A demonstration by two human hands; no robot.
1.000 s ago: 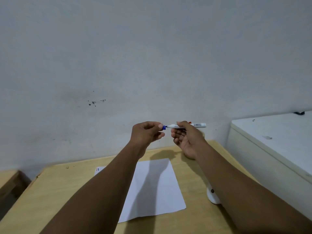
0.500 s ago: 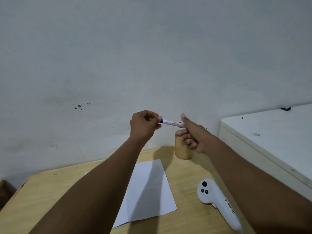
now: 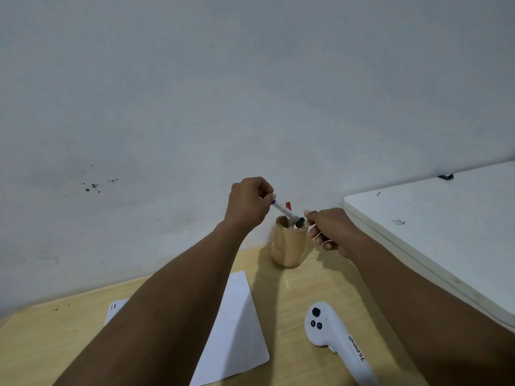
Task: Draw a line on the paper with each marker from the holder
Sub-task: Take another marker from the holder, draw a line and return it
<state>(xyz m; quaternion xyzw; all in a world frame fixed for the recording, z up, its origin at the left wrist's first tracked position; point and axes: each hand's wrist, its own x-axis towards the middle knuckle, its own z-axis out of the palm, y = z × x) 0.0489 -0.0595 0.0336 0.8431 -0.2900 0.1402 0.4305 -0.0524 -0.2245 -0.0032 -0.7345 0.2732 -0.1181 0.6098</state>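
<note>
My left hand (image 3: 249,204) grips the blue-capped end of a white marker (image 3: 284,210). The marker slants down to the right, its lower end over the mouth of the tan holder (image 3: 288,247) at the back of the wooden table (image 3: 41,344). A red marker (image 3: 288,204) sticks up from the holder behind it. My right hand (image 3: 327,229) is beside the holder's right rim, a fingertip at the marker's lower end and the other fingers curled; I cannot tell whether it grips. The white paper (image 3: 237,324) lies flat under my left forearm, with short red and dark lines (image 3: 113,306) near its left corner.
A white handheld controller (image 3: 334,338) lies on the table to the right of the paper, under my right forearm. A white surface (image 3: 432,232) stands higher along the table's right side. A grey wall (image 3: 250,107) rises right behind the holder.
The marker has tilted from level to slanting down into the holder. Both hands moved right and down toward the holder. My right hand slid off the barrel to its lower end.
</note>
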